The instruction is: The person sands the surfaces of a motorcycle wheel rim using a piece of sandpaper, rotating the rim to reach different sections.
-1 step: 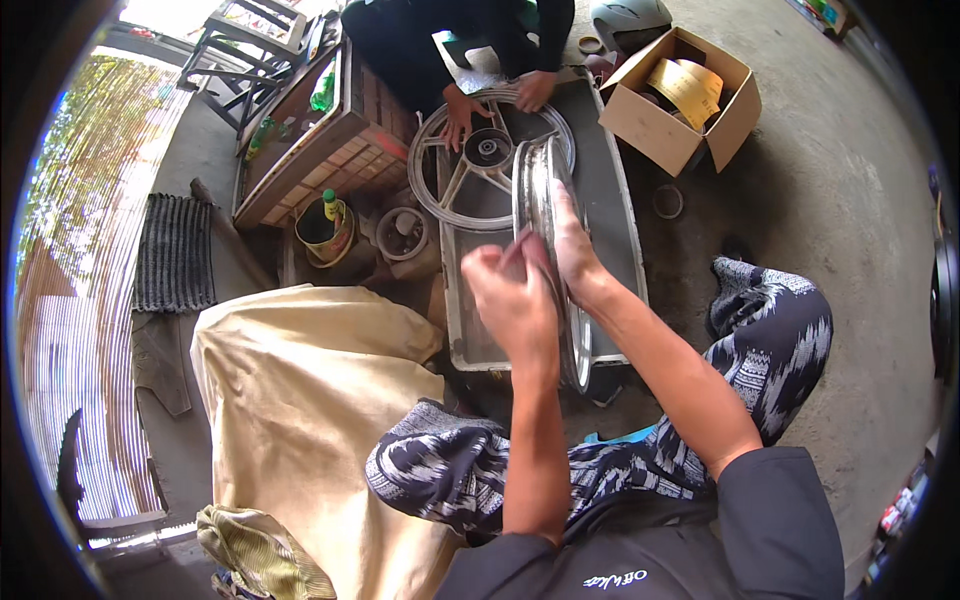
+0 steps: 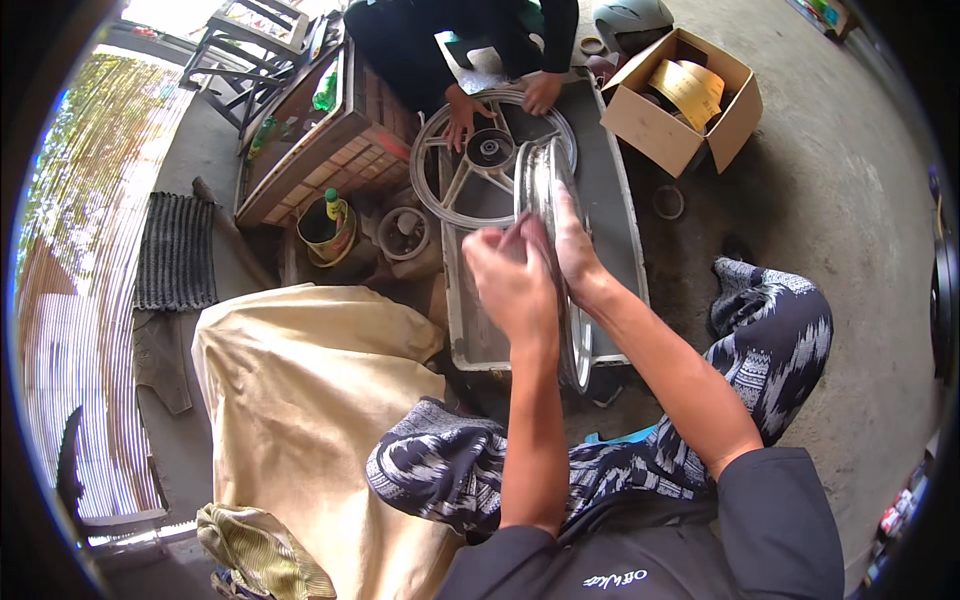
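Note:
A silver wheel rim stands on edge in front of me, over a shallow tray-like table. My right hand grips its right side, thumb pointing away along the rim. Closed round a folded dark red sheet, my left hand presses it against the rim's left side. Whether the sheet is sandpaper or cloth I cannot tell. Beyond lies a second, spoked wheel with a dark hub, flat on the table. A co-worker's two hands rest on that wheel.
An open cardboard box with yellow rolled material stands at the far right, beside a grey helmet. Left of the table are two buckets, one holding a green-capped bottle, and a wooden cabinet. A beige cloth drapes at my left.
My left hand and the dark red sheet have shifted slightly away from me along the rim. My right hand keeps its grip, and the rim stays nearly in place.

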Demonstrator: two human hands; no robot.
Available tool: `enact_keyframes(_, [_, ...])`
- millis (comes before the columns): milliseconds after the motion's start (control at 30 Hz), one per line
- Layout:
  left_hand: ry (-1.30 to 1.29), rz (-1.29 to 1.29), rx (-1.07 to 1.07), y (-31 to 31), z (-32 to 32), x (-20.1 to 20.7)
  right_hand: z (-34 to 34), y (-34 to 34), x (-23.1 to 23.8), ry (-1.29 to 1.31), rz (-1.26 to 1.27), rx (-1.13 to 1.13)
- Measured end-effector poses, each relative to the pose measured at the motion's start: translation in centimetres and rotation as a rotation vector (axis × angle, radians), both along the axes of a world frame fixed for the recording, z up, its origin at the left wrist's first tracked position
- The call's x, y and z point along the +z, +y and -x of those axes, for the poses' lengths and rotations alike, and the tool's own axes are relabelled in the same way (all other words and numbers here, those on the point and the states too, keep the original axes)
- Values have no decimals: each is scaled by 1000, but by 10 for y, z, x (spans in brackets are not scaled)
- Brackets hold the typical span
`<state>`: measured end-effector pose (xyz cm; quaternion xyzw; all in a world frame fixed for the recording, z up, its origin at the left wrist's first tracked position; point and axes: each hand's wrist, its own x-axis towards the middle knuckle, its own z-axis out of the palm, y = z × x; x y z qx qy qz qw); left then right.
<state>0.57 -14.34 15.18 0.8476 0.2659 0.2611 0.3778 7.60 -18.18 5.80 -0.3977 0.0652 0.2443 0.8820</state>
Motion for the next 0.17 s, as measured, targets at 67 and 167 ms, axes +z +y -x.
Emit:
enact_keyframes(67, [15, -93, -22, 9, -22, 3, 3, -4, 16, 91, -176, 156])
enact_keyframes(167, [26, -59, -63, -2, -11, 1, -12, -11, 6, 113, -325, 251])
